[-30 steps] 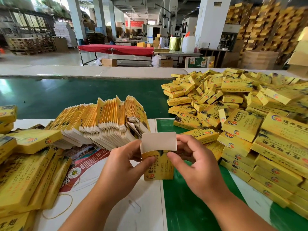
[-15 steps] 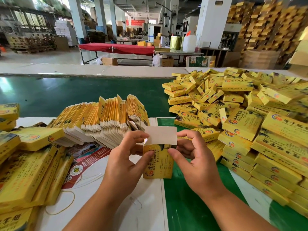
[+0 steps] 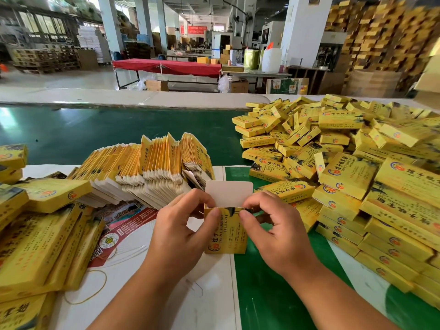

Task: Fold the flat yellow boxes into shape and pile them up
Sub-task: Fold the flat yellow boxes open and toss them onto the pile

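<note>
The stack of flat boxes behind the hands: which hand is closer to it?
Left. The left hand sits just in front of the flat stack, nearly touching its near edge. The right hand is farther off, across the held box.

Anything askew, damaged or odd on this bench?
Nothing damaged. The finished boxes lie tumbled at all angles, not stacked, and a loose rubber band lies on the table. The held box has its white flap still open.
</note>
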Demonstrator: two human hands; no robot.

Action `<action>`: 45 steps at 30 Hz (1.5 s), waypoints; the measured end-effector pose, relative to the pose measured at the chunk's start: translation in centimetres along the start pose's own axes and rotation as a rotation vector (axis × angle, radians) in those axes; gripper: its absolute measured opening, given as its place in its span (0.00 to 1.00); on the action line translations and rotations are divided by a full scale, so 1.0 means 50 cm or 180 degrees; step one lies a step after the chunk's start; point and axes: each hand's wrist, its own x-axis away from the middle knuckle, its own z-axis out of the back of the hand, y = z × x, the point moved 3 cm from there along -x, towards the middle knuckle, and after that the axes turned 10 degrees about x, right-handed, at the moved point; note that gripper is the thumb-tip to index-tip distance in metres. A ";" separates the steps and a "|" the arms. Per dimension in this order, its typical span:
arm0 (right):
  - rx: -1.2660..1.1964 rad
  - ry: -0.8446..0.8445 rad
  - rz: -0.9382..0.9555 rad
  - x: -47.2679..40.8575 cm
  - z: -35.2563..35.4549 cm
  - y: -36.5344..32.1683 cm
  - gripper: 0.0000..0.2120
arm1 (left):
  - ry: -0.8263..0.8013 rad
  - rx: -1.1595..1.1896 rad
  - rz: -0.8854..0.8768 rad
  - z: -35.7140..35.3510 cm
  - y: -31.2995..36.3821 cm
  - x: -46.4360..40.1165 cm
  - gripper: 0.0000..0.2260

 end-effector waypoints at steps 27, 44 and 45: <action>-0.0426 -0.0111 -0.0157 0.009 0.002 -0.005 0.23 | -0.0076 0.1740 0.1153 0.001 -0.013 -0.002 0.11; -0.0639 -0.0145 -0.0235 0.008 0.008 -0.007 0.15 | -0.0427 0.1904 0.0424 0.007 -0.006 0.000 0.11; -0.0639 -0.0140 -0.0202 0.007 0.008 -0.008 0.15 | -0.0418 0.1875 0.0424 0.009 -0.007 -0.002 0.10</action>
